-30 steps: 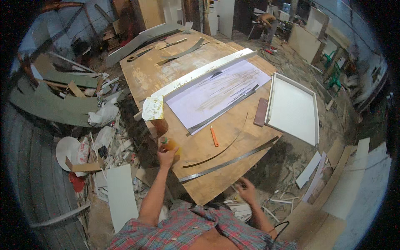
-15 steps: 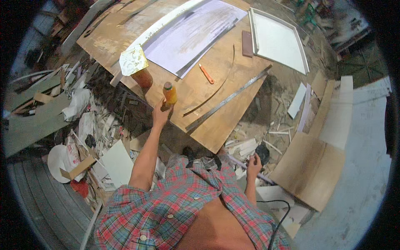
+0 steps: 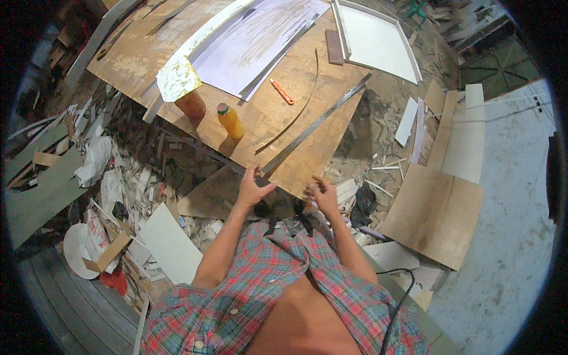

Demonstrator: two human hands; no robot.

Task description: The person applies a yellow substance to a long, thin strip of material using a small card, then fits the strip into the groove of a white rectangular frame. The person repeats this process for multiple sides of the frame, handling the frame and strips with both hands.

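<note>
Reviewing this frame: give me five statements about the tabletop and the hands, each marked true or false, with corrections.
1. The yellow bottle stands on the wooden tabletop. True.
2. The left hand grips the yellow bottle. False: it is apart from the bottle, at the near end of the straight dark strip.
3. The orange utility knife lies on the lilac sheet. False: it lies on bare wood.
4. The thin curved strip lies between knife and straight strip. True.
5. The right hand touches the knife. False: it is by the tabletop's near corner.

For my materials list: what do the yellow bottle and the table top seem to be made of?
The yellow bottle looks smooth, perhaps plastic or glass, from its even outline. The table top seems worn wood, perhaps plywood: tan, scuffed, patchy.
</note>
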